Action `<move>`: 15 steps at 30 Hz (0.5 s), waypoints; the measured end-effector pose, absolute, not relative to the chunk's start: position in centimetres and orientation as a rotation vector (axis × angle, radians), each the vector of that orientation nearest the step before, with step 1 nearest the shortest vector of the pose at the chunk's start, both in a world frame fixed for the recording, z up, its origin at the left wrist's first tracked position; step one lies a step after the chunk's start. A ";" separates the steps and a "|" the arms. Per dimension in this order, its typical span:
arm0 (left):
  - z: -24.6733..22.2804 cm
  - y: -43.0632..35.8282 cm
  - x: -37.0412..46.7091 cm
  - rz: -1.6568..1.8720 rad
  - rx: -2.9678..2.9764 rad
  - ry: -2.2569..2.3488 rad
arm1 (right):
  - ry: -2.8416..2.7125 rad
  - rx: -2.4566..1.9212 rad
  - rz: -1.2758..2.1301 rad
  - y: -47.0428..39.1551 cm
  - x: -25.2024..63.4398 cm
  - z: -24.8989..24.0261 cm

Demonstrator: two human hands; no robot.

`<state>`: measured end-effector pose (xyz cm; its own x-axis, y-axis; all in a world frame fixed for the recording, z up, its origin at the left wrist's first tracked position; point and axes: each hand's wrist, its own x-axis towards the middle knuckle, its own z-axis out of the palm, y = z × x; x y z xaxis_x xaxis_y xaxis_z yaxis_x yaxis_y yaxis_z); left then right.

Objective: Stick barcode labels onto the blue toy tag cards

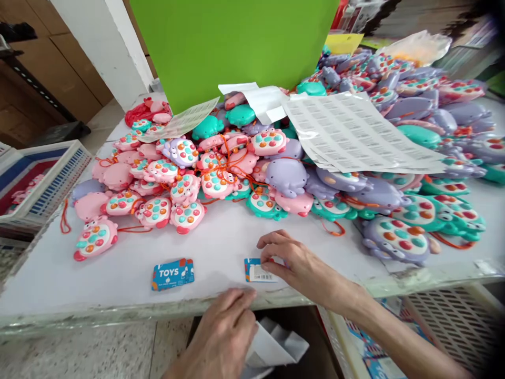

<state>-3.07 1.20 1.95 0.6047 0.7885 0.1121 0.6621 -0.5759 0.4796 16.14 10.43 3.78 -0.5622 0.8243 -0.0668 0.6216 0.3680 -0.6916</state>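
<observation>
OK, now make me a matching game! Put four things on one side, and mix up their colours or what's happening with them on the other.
Things:
1. Tall panel behind the toys
2. Cards that read TOYS
3. Barcode label
4. Left hand

Colours and places:
A. On a card, at the fingers of the right hand
B. Holding crumpled white paper
C. Bright green
D. Blue, with white letters

Right pairs: 1-C, 2-D, 3-A, 4-B
</observation>
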 end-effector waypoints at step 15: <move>1.9 1.7 -2.9 0.483 2.438 1.163 | -2.366 -1.227 0.953 10.9 16.2 2.5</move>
<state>-2.86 1.68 1.94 0.5951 0.7920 0.1364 0.6558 -0.5767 0.4872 16.20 10.87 2.46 -0.5854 0.8102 -0.0294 0.6043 0.4118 -0.6820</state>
